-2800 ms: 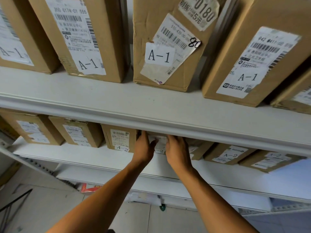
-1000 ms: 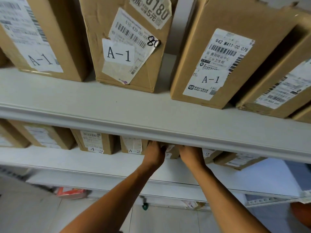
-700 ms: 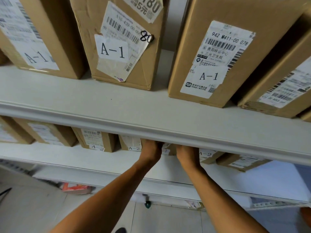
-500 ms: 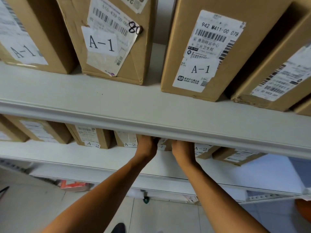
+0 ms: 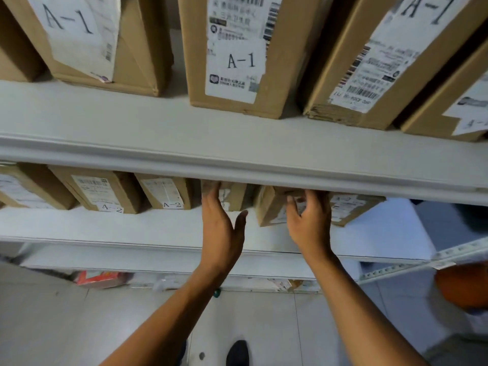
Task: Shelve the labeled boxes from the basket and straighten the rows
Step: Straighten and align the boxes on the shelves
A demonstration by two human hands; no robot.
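Several brown cardboard boxes labelled A-2 (image 5: 169,194) stand in a row on the lower white shelf (image 5: 132,228). My left hand (image 5: 221,231) reaches under the upper shelf's lip, fingers straight along the left face of a narrow box (image 5: 236,196), thumb spread apart. My right hand (image 5: 310,225) curls its fingers over the front top of the neighbouring box (image 5: 269,207), which sits skewed and forward of the row. Another labelled box (image 5: 351,207) lies just right of that hand. The boxes' upper parts are hidden by the shelf lip.
The upper shelf (image 5: 237,143) carries tall A-1 boxes (image 5: 237,54) close above my hands. An orange basket (image 5: 462,283) shows at the right edge. A red packet (image 5: 97,278) lies on the floor under the rack. My shoe (image 5: 237,352) is below.
Both hands have drawn back from under the shelf lip and spread apart. My right hand has moved right onto the skewed box. The view has shifted right and closer.
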